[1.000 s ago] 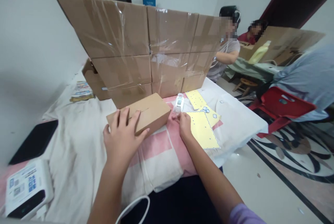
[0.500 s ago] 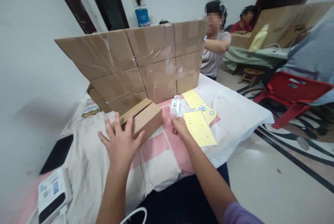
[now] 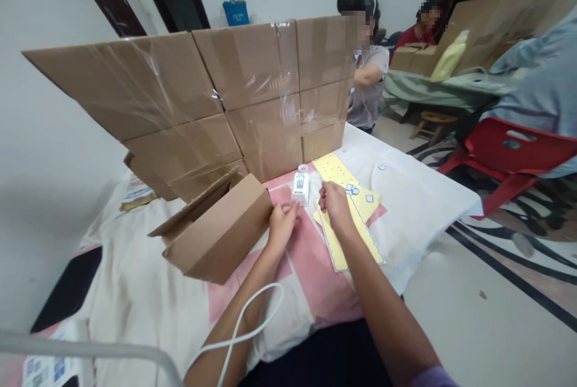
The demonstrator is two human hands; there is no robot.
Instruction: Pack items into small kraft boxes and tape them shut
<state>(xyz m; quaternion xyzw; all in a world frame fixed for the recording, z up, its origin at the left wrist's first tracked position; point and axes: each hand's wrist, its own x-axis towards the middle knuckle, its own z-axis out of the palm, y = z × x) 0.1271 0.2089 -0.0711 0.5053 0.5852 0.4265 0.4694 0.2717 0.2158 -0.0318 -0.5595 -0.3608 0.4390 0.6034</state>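
Observation:
My left hand (image 3: 281, 226) is curled with fingertips pinched, just right of a small open cardboard box (image 3: 216, 234) lying on the cloth. My right hand (image 3: 334, 204) is also pinched shut, above yellow sticker sheets (image 3: 349, 219) dotted with small white squares. Whatever the fingers hold is too small to make out. A small white device (image 3: 300, 185) stands just beyond both hands on the pink stripe.
A tall cardboard screen (image 3: 234, 92) walls off the back of the table. A white cable (image 3: 243, 333) loops near my left forearm. Other people sit beyond the screen at right, by a red plastic chair (image 3: 509, 158). A dark tablet (image 3: 67, 291) lies at far left.
My left hand left the box top and came right to meet my right hand. The box now lies open and turned. My right hand lifted slightly over the yellow sheets.

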